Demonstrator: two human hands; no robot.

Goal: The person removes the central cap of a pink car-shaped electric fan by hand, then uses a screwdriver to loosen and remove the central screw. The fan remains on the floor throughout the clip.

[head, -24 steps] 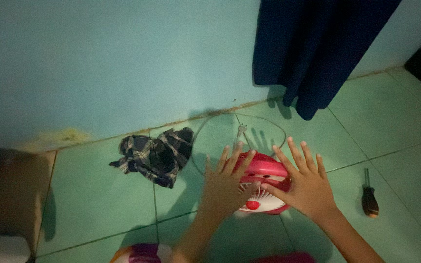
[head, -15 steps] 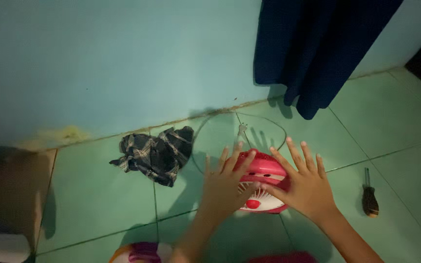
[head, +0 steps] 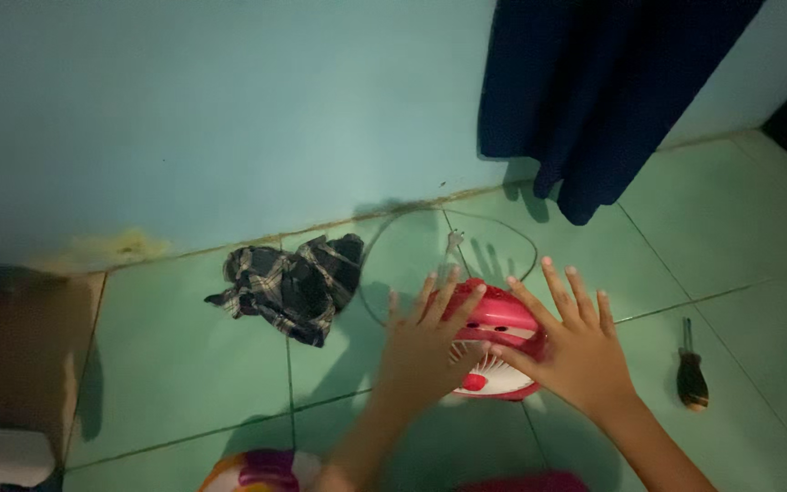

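green tile floor | pink-and-white round fan | both hands flat on it

Left hand and right hand lie flat on a pink fan.

Hands shifted slightly down-right on fan.

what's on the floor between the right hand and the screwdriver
Nothing: in the head view, only bare green tile floor separates the right hand, resting on the pink fan, from the screwdriver.
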